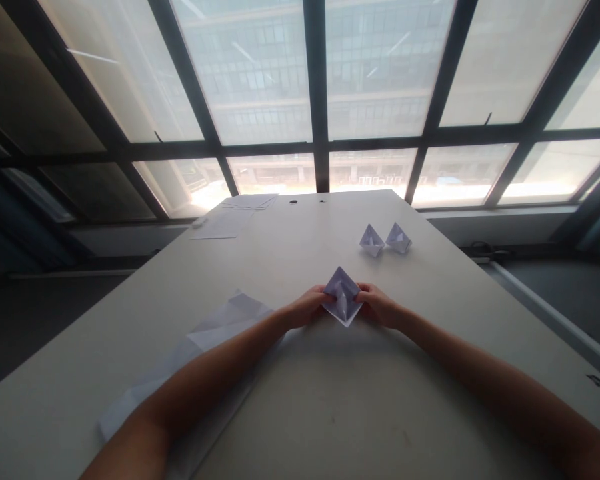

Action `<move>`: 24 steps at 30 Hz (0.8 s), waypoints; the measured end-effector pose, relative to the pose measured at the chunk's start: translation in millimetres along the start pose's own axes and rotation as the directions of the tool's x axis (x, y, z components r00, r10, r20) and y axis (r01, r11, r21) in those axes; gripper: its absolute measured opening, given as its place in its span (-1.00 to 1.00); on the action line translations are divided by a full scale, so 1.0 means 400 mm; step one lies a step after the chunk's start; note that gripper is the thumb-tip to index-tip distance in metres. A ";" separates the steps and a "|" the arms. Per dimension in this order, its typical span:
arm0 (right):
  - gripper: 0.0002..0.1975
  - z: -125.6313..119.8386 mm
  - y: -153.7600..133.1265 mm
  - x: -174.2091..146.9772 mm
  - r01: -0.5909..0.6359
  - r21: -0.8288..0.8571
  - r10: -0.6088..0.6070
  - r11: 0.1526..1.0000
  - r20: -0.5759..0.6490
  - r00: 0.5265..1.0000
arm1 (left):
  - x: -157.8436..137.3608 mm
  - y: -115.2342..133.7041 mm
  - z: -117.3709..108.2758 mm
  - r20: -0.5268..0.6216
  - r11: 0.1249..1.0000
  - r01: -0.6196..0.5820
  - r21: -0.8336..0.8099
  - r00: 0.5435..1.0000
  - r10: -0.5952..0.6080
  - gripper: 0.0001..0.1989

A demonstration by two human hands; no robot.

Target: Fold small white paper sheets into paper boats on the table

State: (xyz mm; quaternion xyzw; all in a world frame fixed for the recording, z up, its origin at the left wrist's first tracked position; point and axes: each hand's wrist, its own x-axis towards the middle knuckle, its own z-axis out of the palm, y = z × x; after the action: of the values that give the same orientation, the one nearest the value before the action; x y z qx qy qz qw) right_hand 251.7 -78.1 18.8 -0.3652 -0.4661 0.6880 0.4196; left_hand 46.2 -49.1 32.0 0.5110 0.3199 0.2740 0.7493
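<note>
A folded white paper boat (342,300), diamond-shaped from above with a raised fold in its middle, is held between my two hands just over the table. My left hand (310,305) grips its left corner, the thumb on the upper face. On the opposite corner my right hand (379,305) is closed the same way. The fingers beneath the paper are hidden. Beyond my right hand stand two finished-looking paper boats, one on the left (372,241) and one on the right (398,239). Under my left forearm lie creased white paper sheets (230,319).
The long white table (300,253) runs away toward large framed windows (265,73). Flat paper sheets (220,223) lie at its far left. Two small dark holes, one of them a round cable hole (293,201), show near the far edge.
</note>
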 end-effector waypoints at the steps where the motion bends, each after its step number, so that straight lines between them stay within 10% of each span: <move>1: -0.78 0.001 -0.002 -0.002 -0.007 0.007 0.007 1.000 0.013 1.000 | 0.000 0.000 0.001 0.009 1.000 -0.009 0.002 1.000 0.009 -0.66; 10: -0.67 0.004 -0.010 -0.006 -0.004 0.105 -0.004 0.994 0.084 0.996 | 0.005 -0.009 0.003 0.003 0.999 -0.041 0.036 0.999 0.041 -0.62; 24: -0.74 0.000 0.004 0.012 0.068 0.013 -0.065 0.998 -0.169 0.983 | 0.022 -0.025 -0.004 -0.034 0.996 -0.075 -0.044 0.997 0.074 -0.73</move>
State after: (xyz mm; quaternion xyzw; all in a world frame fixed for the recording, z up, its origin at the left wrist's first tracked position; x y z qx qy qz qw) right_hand 249.4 -73.9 16.7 -0.4027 -0.4345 0.6444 0.4836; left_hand 51.4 -44.8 20.3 0.5012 0.3065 0.3171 0.7445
